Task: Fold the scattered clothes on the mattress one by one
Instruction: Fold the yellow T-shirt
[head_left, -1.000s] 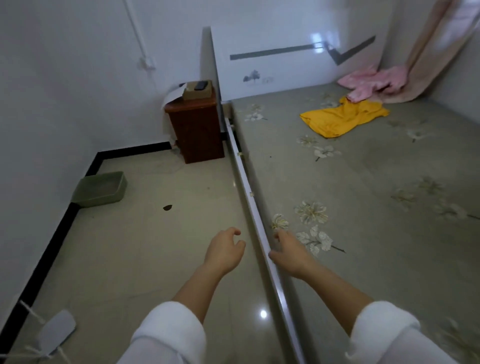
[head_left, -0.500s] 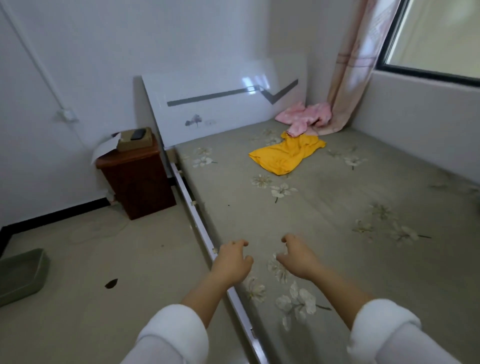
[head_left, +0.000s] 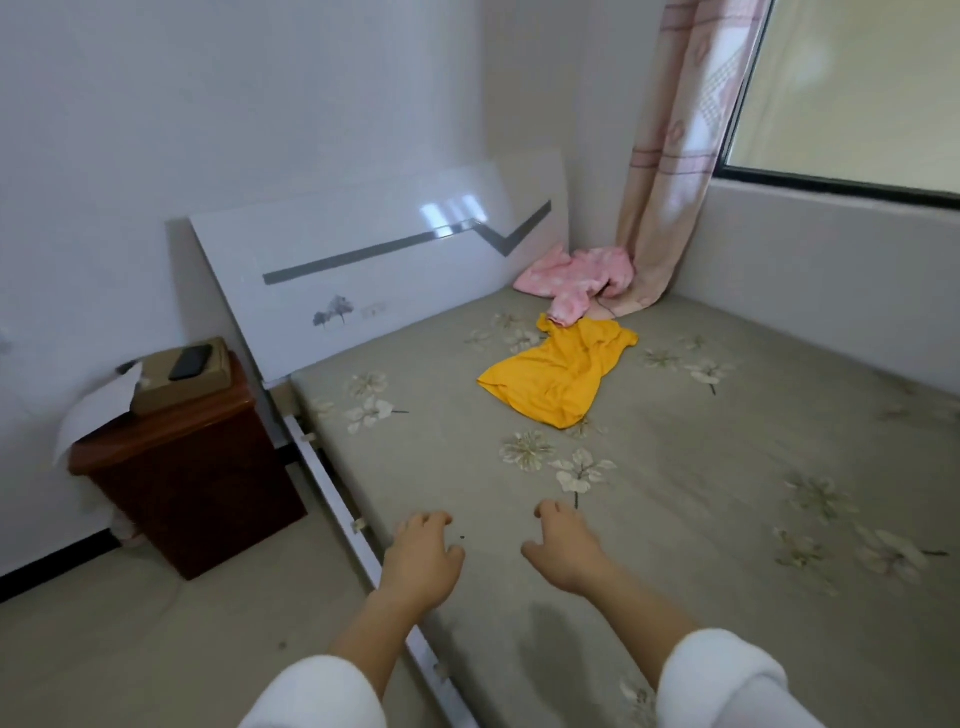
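A crumpled yellow garment (head_left: 558, 375) lies on the grey flowered mattress (head_left: 675, 509), toward the headboard. Behind it a pink fluffy garment (head_left: 576, 278) is bunched in the far corner beside the curtain. My left hand (head_left: 421, 558) hovers over the mattress's near left edge, fingers loosely curled, holding nothing. To its right, my right hand (head_left: 563, 548) reaches over the mattress in the same loose pose, also with nothing in it. Both hands are well short of the yellow garment.
A white headboard (head_left: 374, 275) leans against the wall. A brown bedside cabinet (head_left: 187, 467) stands left of the bed, with a cardboard box (head_left: 182, 374) and a dark phone (head_left: 191, 361) on it. A pink curtain (head_left: 675, 156) hangs at the right corner, beside a window (head_left: 852, 93).
The view has swung right and up from the floor onto the mattress. Both hands have moved forward over the mattress edge, closer to the clothes.
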